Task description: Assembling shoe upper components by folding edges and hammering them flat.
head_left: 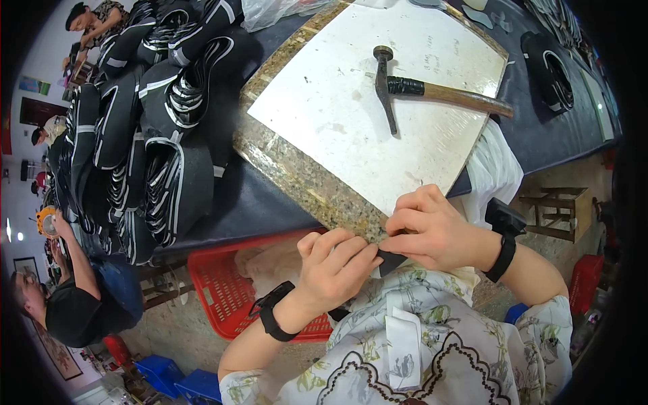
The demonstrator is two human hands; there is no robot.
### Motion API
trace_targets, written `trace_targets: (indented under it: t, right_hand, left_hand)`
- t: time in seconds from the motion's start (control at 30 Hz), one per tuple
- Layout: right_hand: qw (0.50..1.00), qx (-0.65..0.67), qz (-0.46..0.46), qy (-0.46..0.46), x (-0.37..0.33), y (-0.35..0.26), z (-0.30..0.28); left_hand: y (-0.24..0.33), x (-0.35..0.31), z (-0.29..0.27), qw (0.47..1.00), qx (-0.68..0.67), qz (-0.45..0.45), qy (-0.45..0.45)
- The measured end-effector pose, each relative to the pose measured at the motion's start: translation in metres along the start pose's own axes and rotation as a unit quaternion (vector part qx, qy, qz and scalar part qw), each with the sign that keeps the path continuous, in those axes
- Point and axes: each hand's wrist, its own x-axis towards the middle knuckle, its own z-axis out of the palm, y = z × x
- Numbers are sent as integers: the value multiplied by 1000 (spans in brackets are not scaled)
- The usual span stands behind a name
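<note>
My left hand (335, 267) and my right hand (439, 233) meet at the near corner of a speckled stone slab (304, 179). Between their fingertips they pinch a dark flat piece (390, 262), mostly hidden by the fingers. Both hands are closed, with thumbs and forefingers nearly touching. A white sheet (324, 115) covers most of the slab. On it lies a hammer (405, 86) with a wooden handle and a black-wrapped neck, its handle pointing right, beyond my hands.
Bundles of black pieces with white edging (192, 169) crowd the table's left; another bundle (550, 74) lies far right. A red basket (216, 297) stands below the table edge. White plastic (493, 162) hangs beside the slab. A wooden stool (557, 212) stands right. Other people work left.
</note>
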Motion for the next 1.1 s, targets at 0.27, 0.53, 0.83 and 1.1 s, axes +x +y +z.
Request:
trace_targets:
  t: [0.27, 0.53, 0.83, 1.1]
  right_hand:
    - [995, 76, 56, 32, -6, 8, -3]
    - [998, 53, -18, -19, -5, 16, -7]
    - [998, 10, -48, -32, -8, 21, -5]
    - [999, 26, -12, -19, -11, 24, -10]
  left_hand:
    - [3, 2, -5, 992, 62, 88, -60]
    - [-3, 0, -4, 998, 18, 50, -42]
    - [0, 4, -6, 991, 72, 95, -64]
    - [1, 7, -11, 988, 63, 98, -98]
